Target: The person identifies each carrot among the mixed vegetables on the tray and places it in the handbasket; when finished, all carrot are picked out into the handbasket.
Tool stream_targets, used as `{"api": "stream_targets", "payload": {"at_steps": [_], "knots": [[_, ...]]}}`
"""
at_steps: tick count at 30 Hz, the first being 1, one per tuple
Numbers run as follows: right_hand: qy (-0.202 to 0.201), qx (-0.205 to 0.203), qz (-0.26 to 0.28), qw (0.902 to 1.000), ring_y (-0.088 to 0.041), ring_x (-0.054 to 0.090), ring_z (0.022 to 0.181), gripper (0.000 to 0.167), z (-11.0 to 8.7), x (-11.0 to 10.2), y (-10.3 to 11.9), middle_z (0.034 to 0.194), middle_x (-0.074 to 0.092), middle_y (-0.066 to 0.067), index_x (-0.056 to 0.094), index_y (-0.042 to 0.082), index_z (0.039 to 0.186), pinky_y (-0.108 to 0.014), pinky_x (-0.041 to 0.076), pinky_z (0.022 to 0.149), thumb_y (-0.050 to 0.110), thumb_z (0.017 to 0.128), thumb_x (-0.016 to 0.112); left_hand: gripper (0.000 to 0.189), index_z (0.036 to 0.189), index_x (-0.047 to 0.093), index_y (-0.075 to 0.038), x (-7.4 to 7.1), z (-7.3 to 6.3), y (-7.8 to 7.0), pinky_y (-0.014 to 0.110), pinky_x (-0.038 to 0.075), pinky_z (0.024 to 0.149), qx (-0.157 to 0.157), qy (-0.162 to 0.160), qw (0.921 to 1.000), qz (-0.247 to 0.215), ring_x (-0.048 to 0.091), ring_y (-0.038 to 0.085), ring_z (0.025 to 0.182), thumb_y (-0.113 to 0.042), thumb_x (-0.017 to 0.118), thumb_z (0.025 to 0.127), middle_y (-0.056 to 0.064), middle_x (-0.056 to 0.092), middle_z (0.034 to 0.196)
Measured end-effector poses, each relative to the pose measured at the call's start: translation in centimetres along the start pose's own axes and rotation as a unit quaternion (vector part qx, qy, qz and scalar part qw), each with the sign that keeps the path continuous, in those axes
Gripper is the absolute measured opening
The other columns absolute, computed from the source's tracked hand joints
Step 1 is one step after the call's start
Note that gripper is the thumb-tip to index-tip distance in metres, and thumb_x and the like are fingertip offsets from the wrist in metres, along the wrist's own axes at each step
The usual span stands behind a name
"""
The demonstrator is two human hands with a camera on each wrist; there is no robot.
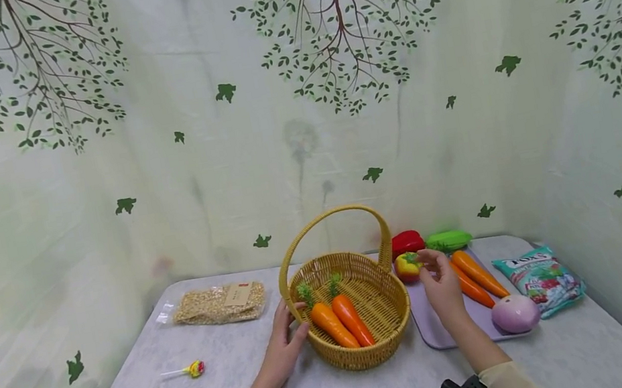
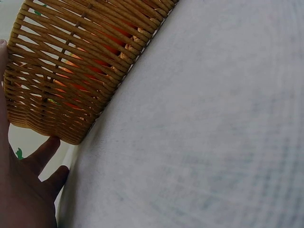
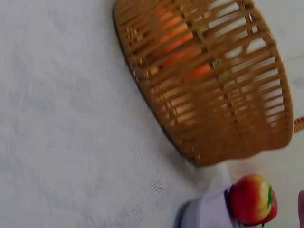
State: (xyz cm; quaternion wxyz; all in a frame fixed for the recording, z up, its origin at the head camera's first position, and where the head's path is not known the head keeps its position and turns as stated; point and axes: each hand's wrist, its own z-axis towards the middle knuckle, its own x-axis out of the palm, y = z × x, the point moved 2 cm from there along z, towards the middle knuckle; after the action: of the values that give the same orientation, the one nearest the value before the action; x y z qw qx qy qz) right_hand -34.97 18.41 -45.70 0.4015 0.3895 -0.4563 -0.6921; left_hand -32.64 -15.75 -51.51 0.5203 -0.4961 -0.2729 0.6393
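Note:
My left hand point(image 1: 287, 340) is at the left side of a wicker basket point(image 1: 367, 356), gripping it by the rim near the foot of its arched handle. In the left wrist view two fingers of that hand stick out past the woven wall. Two orange carrots point(image 1: 332, 326) with green tops lie in the basket. To the right, my right hand point(image 1: 443, 285) has its bent fingers beside a red-and-yellow fruit point(image 1: 405, 268) with a green top. In the right wrist view a fingertip shows at the edge, apart from the fruit point(image 3: 251, 199).
The fruit lies on a lilac tray point(image 1: 430, 331) with two carrots point(image 1: 479, 272) and a purple onion point(image 1: 516, 313). Behind are a red pepper point(image 1: 406, 242) and a green vegetable point(image 1: 448, 240). A teal snack bag point(image 1: 541, 283), a grain packet point(image 1: 221, 304) and a lollipop point(image 1: 192, 369) lie around.

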Motion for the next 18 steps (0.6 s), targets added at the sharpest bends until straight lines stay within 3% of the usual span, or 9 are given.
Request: {"api": "stream_targets", "payload": {"at_steps": [10,18], "knots": [[0.005,0.01,-0.093,0.9956,-0.035,0.044,0.132,0.048,2.7,-2.2,-2.0,0.144,0.05,-0.015,0.045,0.011,0.142,-0.053,0.04,0.111,0.015,0.097,0.061,0.04,0.142,0.049,-0.015,-0.1,0.0,0.1,0.064,0.03,0.115,0.01,-0.01,0.9998,0.011,0.041,0.04,0.143,-0.022,0.056,0.103,-0.001,0.012,0.169],[0.015,0.017,-0.172,0.9848,-0.041,0.04,0.137,0.057,4.4,-3.9,-3.0,0.148,0.045,-0.022,0.044,0.004,0.145,-0.056,0.03,0.116,0.015,0.093,0.064,0.041,0.142,0.049,-0.016,0.0,-0.1,0.0,0.063,0.03,0.116,0.011,-0.008,0.9997,0.017,0.042,0.038,0.143,-0.028,0.056,0.103,0.0,0.011,0.169]]}}
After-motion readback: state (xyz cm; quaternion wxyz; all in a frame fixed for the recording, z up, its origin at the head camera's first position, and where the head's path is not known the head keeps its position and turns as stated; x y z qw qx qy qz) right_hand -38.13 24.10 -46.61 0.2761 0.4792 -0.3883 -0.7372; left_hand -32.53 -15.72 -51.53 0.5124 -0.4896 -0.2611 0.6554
